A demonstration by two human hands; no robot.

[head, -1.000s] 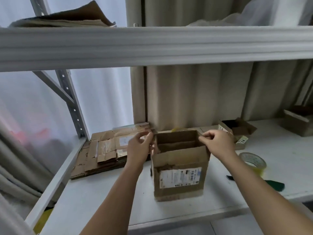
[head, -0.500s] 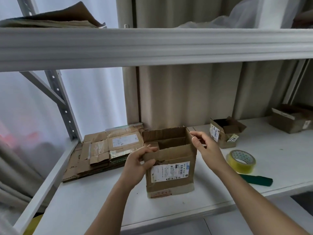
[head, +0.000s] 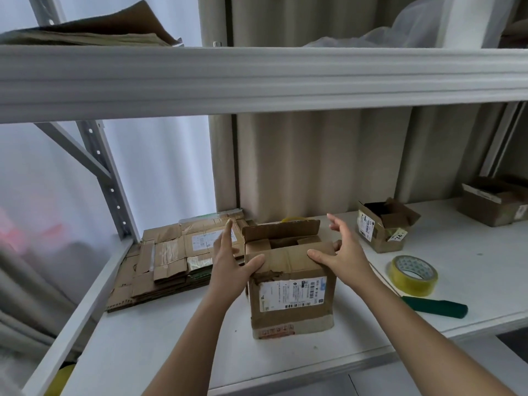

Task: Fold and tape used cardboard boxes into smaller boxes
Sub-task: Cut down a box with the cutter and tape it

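Box (head: 291, 284): brown cardboard, upright on the white shelf (head: 171, 338), near its front edge, centre of view; white shipping label with barcode on the near face; torn tape along the near top edge; near flap folded down inward, far flap standing up, side flaps tucked inside.

Left hand (head: 231, 264): at the box's left top corner; thumb pressing the near flap, forefinger straight and pointing up, other fingers spread along the left side; nothing pinched.

Right hand (head: 340, 252): at the right top corner; thumb laid flat on the near flap, fingers spread and raised over the opening; whether the lower fingers touch the right side cannot be told.

Flat cardboard (head: 171, 258): stack of flattened pieces, left of the box, just behind the left hand.

Small box (head: 380, 227): open, right rear, well apart from the hands.

Tape (head: 413, 274): yellow roll, lying flat to the right of the box; green cutter (head: 435, 307) just in front of it.

Far box (head: 494, 204): open, at the right edge.

Upper shelf (head: 257, 78): carries more cardboard (head: 94, 32) at left.
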